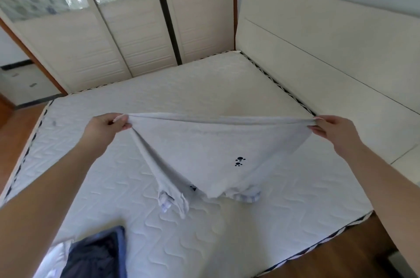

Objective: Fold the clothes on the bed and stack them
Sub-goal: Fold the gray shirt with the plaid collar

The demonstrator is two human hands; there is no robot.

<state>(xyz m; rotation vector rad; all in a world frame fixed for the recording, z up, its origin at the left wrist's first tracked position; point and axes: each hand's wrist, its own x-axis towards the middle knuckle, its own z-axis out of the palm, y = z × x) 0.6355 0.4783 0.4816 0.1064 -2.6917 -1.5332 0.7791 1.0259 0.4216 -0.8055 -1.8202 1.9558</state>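
Two hands hold one garment | left hand pinches one corner | pale grey shirt hangs stretched above the bed, collar trailing on it; soft, light, floppy, best gripped at edges | right hand pinches the opposite corner

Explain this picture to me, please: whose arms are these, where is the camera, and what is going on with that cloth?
No machine here: a person wears a camera on the head, looking forward and down. The left hand and right hand each pinch one end of a pale grey garment with small dark paw prints, stretching its top edge taut. Its lower end rests on the quilted mattress. Dark blue clothing lies at the near left. Behind stand a headboard and a wardrobe.
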